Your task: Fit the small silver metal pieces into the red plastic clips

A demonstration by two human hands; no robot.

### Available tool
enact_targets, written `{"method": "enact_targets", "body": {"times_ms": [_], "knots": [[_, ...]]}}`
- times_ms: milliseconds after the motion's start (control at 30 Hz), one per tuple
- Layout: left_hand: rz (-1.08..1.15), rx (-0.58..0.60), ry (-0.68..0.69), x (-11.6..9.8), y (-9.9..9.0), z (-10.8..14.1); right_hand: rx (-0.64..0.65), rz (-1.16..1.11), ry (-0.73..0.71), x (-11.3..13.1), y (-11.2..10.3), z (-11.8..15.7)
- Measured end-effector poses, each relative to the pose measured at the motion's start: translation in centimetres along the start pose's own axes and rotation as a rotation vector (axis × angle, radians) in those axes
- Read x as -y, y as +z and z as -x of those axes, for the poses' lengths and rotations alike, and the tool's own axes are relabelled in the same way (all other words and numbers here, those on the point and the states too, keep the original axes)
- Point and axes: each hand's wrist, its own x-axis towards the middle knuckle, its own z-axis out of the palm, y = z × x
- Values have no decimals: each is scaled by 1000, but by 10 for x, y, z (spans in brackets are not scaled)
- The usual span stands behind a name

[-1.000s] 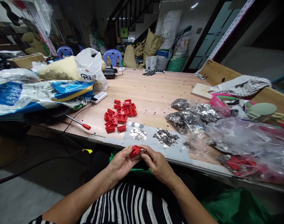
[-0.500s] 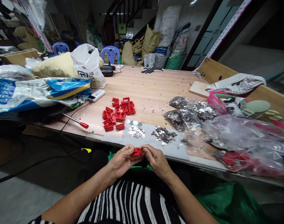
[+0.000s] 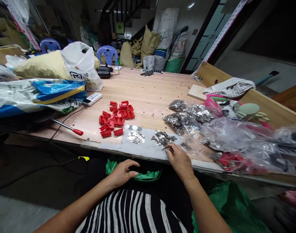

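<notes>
My left hand [image 3: 125, 173] hovers over a green plastic bag [image 3: 148, 176] at my lap, thumb and fingers apart, nothing in it. At the front of the table, my right hand [image 3: 179, 160] has its fingertips pinched together at the near edge of a pile of darker small metal pieces [image 3: 164, 138]. What lies between those fingertips is too small to make out. Left of that pile is one of shinier small metal pieces [image 3: 135, 137]; both rest on a grey sheet [image 3: 143, 149]. Several red plastic housings [image 3: 119, 121] are heaped farther left.
Clear bags of metal pieces [image 3: 178, 118] and a large plastic bag [image 3: 228, 136] cover the right side, near a pink basket [image 3: 212, 105]. On the left are a red-handled lever [image 3: 77, 132], a white device [image 3: 92, 98] and packed sacks [image 3: 43, 66].
The red housing between my hands is gone from them. My left hand has opened and moved slightly left and down; my right hand has moved right to the darker metal pile. The view has shifted.
</notes>
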Motion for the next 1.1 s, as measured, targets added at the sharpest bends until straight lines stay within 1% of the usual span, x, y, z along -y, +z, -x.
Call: {"method": "enact_targets", "body": {"times_ms": [133,233,333,467,567,667,833,967,1100], "knots": [[160,6,-38,-11,-6,-1,1,12,-15,4,3,-2],[310,7,-41,-18,-15,0,33,-13,-23,3,2,-3],[384,-73,-50,-22,-28,-1,78,-60,-29,-3,-4,-3],[345,-225,-31,-25,-45,-6,128,-108,-30,-13,-11,-3],[263,-324,8,-26,-54,-10,133,-120,-5,-18,-13,-2],[127,-414,54,-26,-61,-14,118,-108,0,-17,-12,-1],[-240,-611,140,-24,-77,-20,103,-14,7,-6,-7,0],[-494,-753,201,-21,-93,-28,81,24,-12,-4,-4,-1],[-710,-831,250,-18,-102,-39,63,-3,-27,-5,-4,-3]]}}
